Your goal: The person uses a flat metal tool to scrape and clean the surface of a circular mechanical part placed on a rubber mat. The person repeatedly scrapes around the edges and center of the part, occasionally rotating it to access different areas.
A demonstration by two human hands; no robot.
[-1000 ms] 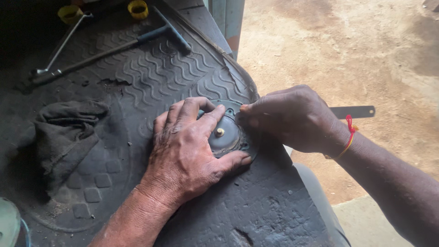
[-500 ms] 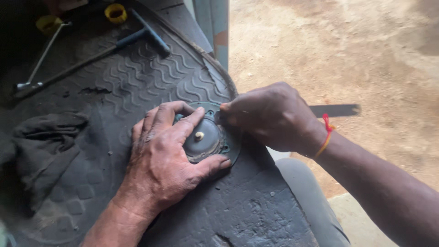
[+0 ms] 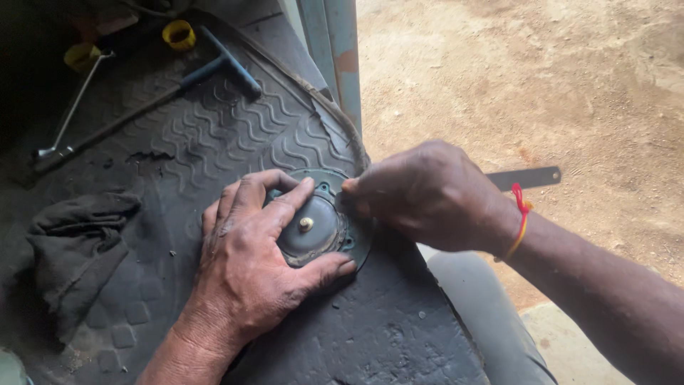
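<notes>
A round dark metal disc part [image 3: 317, 232] with a brass stud at its centre lies on a black rubber floor mat [image 3: 235, 142]. My left hand [image 3: 253, 260] is spread over the disc, thumb and fingers clamping its rim. My right hand [image 3: 427, 196] is closed at the disc's upper right edge, gripping a thin flat metal blade [image 3: 524, 178] that sticks out to the right past the wrist. A red and yellow thread circles my right wrist.
A long T-handle tool [image 3: 142, 96] and a thin metal rod [image 3: 71, 107] lie at the mat's upper left, near two yellow caps [image 3: 178, 33]. A dark rag [image 3: 75, 249] sits at left. A blue-grey door post [image 3: 335, 50] borders sandy ground [image 3: 534, 85] at right.
The view has shifted, so the hands and disc sit slightly lower and to the right in the frame. Both hands keep the same hold on the disc and the blade.
</notes>
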